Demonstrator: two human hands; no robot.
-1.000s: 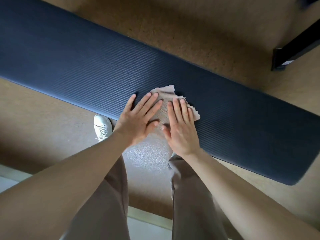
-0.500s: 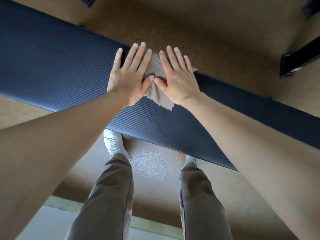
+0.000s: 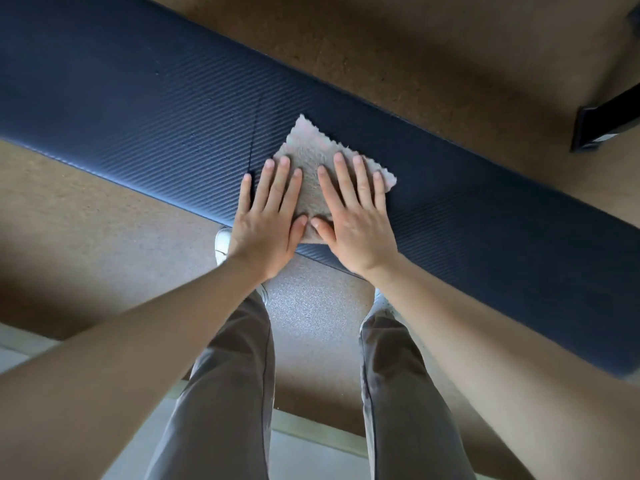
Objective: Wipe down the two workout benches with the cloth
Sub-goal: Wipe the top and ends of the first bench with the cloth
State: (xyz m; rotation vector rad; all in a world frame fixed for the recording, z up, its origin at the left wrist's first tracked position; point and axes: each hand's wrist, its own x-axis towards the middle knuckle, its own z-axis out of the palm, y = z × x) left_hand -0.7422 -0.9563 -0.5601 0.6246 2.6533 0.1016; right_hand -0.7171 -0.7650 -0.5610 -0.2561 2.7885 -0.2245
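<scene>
A long dark blue padded bench (image 3: 138, 109) with a ribbed surface runs diagonally from upper left to lower right. A small beige cloth (image 3: 311, 154) lies flat on it, near the bench's near edge. My left hand (image 3: 266, 223) and my right hand (image 3: 356, 223) press palm-down side by side on the cloth, fingers spread and thumbs almost touching. The left hand's outer fingers rest on the bare pad. The cloth's lower part is hidden under both hands.
Brown speckled floor surrounds the bench. A black metal foot (image 3: 602, 123) of another frame stands at the upper right. My legs and a white shoe (image 3: 221, 244) are just below the bench's near edge. A pale floor strip (image 3: 311, 448) runs behind me.
Both hands pushed the cloth across to the bench's far edge, then pulled it back toward the near edge, staying flat on it throughout.
</scene>
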